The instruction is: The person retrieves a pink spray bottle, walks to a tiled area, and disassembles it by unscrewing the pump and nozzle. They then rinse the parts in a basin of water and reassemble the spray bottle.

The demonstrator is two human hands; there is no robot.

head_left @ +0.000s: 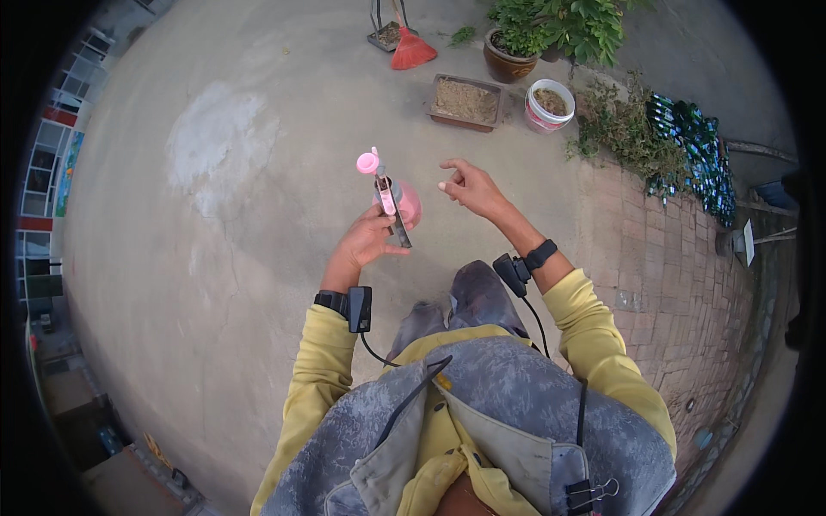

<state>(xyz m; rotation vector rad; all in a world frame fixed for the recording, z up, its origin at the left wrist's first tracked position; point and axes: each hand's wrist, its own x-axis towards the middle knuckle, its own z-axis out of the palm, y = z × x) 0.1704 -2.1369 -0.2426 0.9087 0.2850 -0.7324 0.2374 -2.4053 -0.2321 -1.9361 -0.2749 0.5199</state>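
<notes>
In front of me, my left hand [366, 238] is closed around a pink spray bottle [408, 206] with a pink and grey top. A round pink piece [367, 162] sticks out at the far end of that top. Along the near side of the bottle runs a flat dark grey strip [401, 232], reaching past my fingers; whether it belongs to the bottle I cannot tell. To the right, apart from the bottle, my right hand [474, 188] hovers with nothing in it. Its index finger points left, the thumb is apart from it, and the other fingers are curled.
Beyond my hands stand a brown rectangular planter [465, 123] of soil, a white bucket [551, 125], a potted plant [509, 67] and a red broom [413, 52] beside a dustpan [385, 38]. Cut greenery [632, 133] lies at the right, by brick paving [662, 258].
</notes>
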